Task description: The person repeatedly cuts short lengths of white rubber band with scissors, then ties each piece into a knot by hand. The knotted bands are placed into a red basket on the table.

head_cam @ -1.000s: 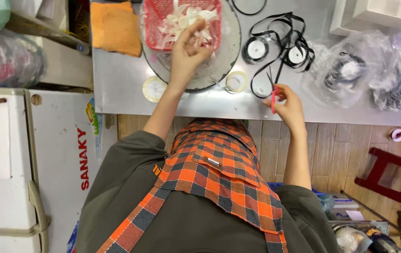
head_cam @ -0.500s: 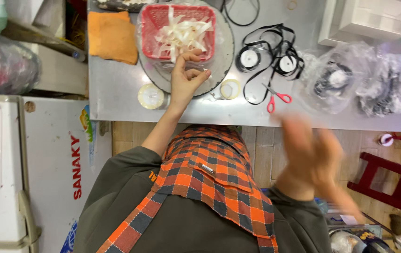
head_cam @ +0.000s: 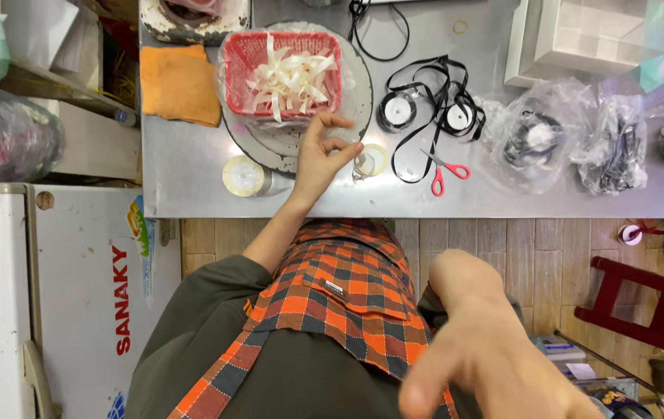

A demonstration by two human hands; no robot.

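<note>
Clear plastic bags [head_cam: 572, 140] of dark ribbon sit on the right of the steel table [head_cam: 192, 178], a white box [head_cam: 580, 39] beyond them. On the left, a white chest freezer [head_cam: 76, 295] bears red lettering and a small colourful sticker [head_cam: 138, 225].

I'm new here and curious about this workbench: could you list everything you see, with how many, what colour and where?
red plastic basket: 1, red, on the round tray, far left of the table
cream ribbon strips: a heap, cream, in the basket
orange cloth: 1, orange, left of the basket
black ribbon spools: 2, black, table middle
red-handled scissors: 1, red, near the table's front edge
clear tape rolls: 2, clear, front edge
steel table: 1, grey
left hand: over the tray's edge, empty
right hand: blurred, raised near the camera, empty
</note>
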